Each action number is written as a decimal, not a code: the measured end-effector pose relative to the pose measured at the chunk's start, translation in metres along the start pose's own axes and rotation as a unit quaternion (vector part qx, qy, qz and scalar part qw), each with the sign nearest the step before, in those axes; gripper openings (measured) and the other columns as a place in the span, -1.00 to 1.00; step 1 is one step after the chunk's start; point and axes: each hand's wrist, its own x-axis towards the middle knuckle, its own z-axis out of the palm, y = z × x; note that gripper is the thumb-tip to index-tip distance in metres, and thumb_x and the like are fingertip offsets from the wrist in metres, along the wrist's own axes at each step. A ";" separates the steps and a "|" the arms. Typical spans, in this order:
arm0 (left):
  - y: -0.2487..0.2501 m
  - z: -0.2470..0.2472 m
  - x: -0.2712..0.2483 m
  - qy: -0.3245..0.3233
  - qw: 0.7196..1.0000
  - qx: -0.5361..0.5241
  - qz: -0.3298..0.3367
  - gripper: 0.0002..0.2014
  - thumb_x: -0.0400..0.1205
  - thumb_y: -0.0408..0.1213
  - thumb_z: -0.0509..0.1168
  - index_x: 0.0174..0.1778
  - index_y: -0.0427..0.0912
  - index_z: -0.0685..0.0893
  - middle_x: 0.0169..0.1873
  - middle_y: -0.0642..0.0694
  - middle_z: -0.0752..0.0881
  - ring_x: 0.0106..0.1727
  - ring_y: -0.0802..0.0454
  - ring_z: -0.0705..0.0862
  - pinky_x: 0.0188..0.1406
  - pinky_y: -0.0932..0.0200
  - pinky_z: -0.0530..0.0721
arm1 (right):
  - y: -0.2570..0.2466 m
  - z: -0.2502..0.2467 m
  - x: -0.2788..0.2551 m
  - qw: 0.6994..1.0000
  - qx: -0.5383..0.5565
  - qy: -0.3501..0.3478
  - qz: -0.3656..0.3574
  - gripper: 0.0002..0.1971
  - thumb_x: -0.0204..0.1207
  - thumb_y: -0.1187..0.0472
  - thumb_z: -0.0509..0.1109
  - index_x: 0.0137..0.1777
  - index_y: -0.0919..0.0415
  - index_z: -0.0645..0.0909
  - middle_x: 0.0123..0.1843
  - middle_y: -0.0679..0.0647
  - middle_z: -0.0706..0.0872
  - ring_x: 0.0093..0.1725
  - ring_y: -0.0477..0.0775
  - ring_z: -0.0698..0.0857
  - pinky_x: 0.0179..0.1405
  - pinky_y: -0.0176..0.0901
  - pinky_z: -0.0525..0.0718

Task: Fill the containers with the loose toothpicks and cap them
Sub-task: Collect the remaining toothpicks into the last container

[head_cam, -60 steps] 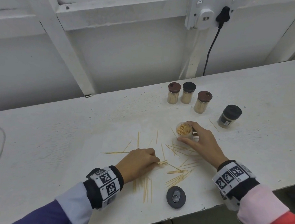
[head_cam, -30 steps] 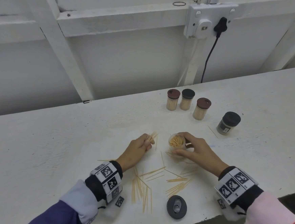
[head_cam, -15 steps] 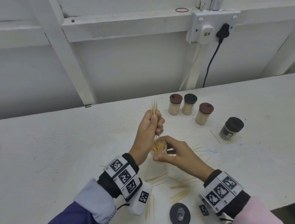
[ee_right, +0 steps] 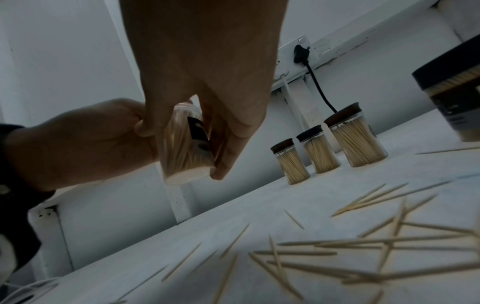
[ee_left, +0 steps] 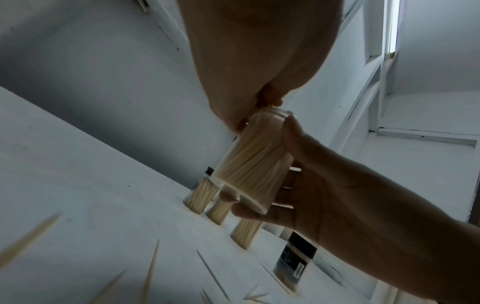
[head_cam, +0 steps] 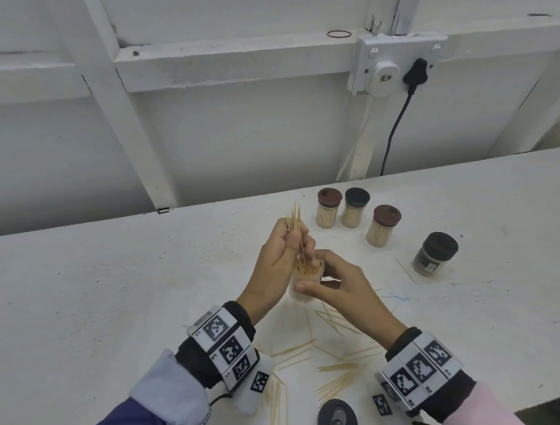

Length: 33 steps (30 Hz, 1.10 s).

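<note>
Already, in the head view, three capped jars [head_cam: 355,211] and a dark jar [head_cam: 434,254] are seen upper right; the open container [head_cam: 306,281] at centre is clasped by the right hand [head_cam: 342,291], while a toothpick bunch [head_cam: 294,218] is pinched by the left hand [head_cam: 276,262]. Loose toothpicks [head_cam: 336,374] and a lid [head_cam: 337,423] are left on the table [head_cam: 81,297]. In the left wrist view, the container is nearly full. In the right wrist view, its label [ee_right: 198,131] cannot be read.

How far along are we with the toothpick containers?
Done: four capped containers stand at the back. In hand: right hand holds the open container while left hand feeds in a bunch. Left: loose toothpicks on the table and the lid.
</note>
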 end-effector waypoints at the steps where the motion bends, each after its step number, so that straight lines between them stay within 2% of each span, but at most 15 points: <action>1: -0.002 0.001 -0.001 -0.001 1.000 -0.003 0.002 -0.82 0.83 -0.27 -0.03 0.04 -0.23 0.44 -0.22 -0.17 0.62 -0.20 -0.02 0.64 -0.05 0.06 0.69 | 0.000 0.000 0.000 1.000 0.000 0.001 -0.001 -0.55 0.34 0.00 0.59 0.22 -0.06 0.62 0.02 -0.10 0.79 0.06 -0.06 0.77 0.03 -0.20 0.74; 3: -0.003 0.003 -0.003 -0.003 1.000 0.007 0.004 -0.80 0.80 -0.23 0.01 0.06 -0.24 0.49 -0.12 -0.07 0.71 -0.03 0.01 0.69 0.07 0.05 0.69 | 0.000 0.001 0.001 1.000 -0.003 0.004 -0.007 -0.50 0.41 0.10 0.58 0.34 -0.15 0.56 0.10 -0.11 0.77 0.08 -0.04 0.76 0.07 -0.21 0.75; 5: -0.004 0.004 -0.005 -0.011 1.000 0.019 0.007 -0.78 0.82 -0.27 0.01 0.11 -0.29 0.54 0.05 0.02 0.76 0.19 0.15 0.68 0.16 0.18 0.65 | -0.001 0.001 0.003 1.000 -0.001 0.013 -0.012 -0.53 0.43 0.16 0.58 0.33 -0.01 0.59 0.06 -0.04 0.78 0.07 0.00 0.77 0.09 -0.14 0.76; 6: -0.005 0.004 -0.005 -0.016 1.000 0.020 0.007 -0.78 0.82 -0.31 0.01 0.12 -0.29 0.55 0.15 -0.02 0.76 0.32 0.18 0.63 0.25 0.20 0.62 | -0.001 0.001 0.004 1.000 0.001 0.017 -0.013 -0.57 0.43 0.16 0.58 0.29 0.05 0.61 0.04 -0.01 0.79 0.06 0.01 0.77 0.10 -0.10 0.76; 9: -0.009 -0.001 -0.002 -0.036 0.998 0.040 0.013 -0.80 0.81 -0.31 0.04 0.11 -0.23 0.56 0.36 0.00 0.67 0.52 0.24 0.45 0.45 0.24 0.45 | -0.002 0.000 0.005 1.000 -0.002 0.019 -0.019 -0.57 0.41 0.16 0.60 0.27 0.06 0.62 0.02 -0.05 0.79 0.08 -0.02 0.76 0.12 -0.09 0.75; 11: -0.014 -0.002 0.000 -0.039 0.996 0.072 0.016 -0.79 0.77 -0.22 0.08 0.09 -0.12 0.62 0.47 0.11 0.56 0.59 0.24 0.34 0.55 0.11 0.35 | -0.002 -0.002 0.006 1.000 -0.003 0.021 -0.023 -0.56 0.42 0.18 0.59 0.29 0.06 0.62 0.00 -0.09 0.79 0.07 -0.05 0.77 0.12 -0.14 0.74; 15: -0.021 -0.002 0.003 -0.008 0.995 0.096 0.000 -0.70 0.72 -0.11 0.11 0.19 -0.16 0.66 0.50 0.19 0.49 0.55 0.25 0.39 0.55 -0.08 0.44 | -0.001 -0.002 0.008 0.999 0.003 0.028 -0.025 -0.52 0.42 0.17 0.58 0.35 0.07 0.60 0.02 -0.07 0.79 0.08 -0.05 0.77 0.12 -0.15 0.74; 19: -0.023 -0.002 0.002 -0.019 0.996 0.085 -0.020 -0.77 0.70 -0.08 0.15 0.15 0.03 0.67 0.41 0.21 0.58 0.49 0.12 0.49 0.48 -0.20 0.50 | 0.001 -0.005 0.007 0.999 0.000 0.031 -0.021 -0.50 0.43 0.17 0.58 0.37 0.09 0.59 0.04 -0.06 0.79 0.09 -0.06 0.76 0.13 -0.12 0.75; 21: -0.020 -0.001 0.002 -0.018 0.997 0.067 -0.033 -0.77 0.67 -0.04 0.22 0.17 0.05 0.68 0.36 0.20 0.61 0.43 0.06 0.56 0.44 -0.22 0.54 | 0.001 -0.005 0.006 0.999 -0.001 0.030 -0.019 -0.51 0.43 0.18 0.58 0.36 0.10 0.59 0.04 -0.08 0.79 0.09 -0.06 0.76 0.12 -0.13 0.75; 26: -0.016 0.002 0.004 -0.002 0.997 0.076 -0.033 -0.69 0.56 0.00 0.38 0.07 -0.13 0.68 0.22 0.09 0.70 0.24 -0.02 0.68 0.32 -0.29 0.61 | 0.002 -0.004 0.003 0.999 -0.004 0.028 -0.022 -0.65 0.45 0.17 0.56 0.21 0.11 0.63 -0.01 -0.06 0.80 0.05 -0.03 0.77 0.10 -0.14 0.75; 28: -0.015 0.005 0.005 0.002 0.997 0.070 -0.046 -0.61 0.56 0.10 0.34 0.06 -0.15 0.68 0.15 0.04 0.73 0.19 -0.07 0.70 0.29 -0.27 0.63 | 0.002 -0.003 0.003 0.999 -0.009 0.027 -0.023 -0.64 0.44 0.18 0.57 0.23 0.11 0.63 0.00 -0.06 0.80 0.05 -0.05 0.77 0.11 -0.16 0.74; 30: -0.013 0.007 0.005 0.006 0.996 0.062 -0.058 -0.51 0.53 0.23 0.25 0.08 -0.14 0.69 0.08 -0.08 0.73 0.15 -0.08 0.71 0.26 -0.15 0.66 | 0.003 -0.002 0.002 0.999 -0.012 0.028 -0.020 -0.60 0.43 0.17 0.58 0.26 0.09 0.62 0.02 -0.05 0.80 0.07 -0.08 0.77 0.14 -0.15 0.74; 33: -0.014 0.008 0.005 0.009 0.997 0.069 -0.036 -0.61 0.60 0.20 0.14 -0.16 -0.05 0.63 0.11 -0.06 0.71 0.15 -0.04 0.69 0.21 0.00 0.64 | 0.004 -0.002 0.002 0.999 -0.013 0.027 -0.018 -0.58 0.41 0.14 0.59 0.26 0.07 0.62 0.03 -0.05 0.79 0.07 -0.09 0.77 0.15 -0.13 0.74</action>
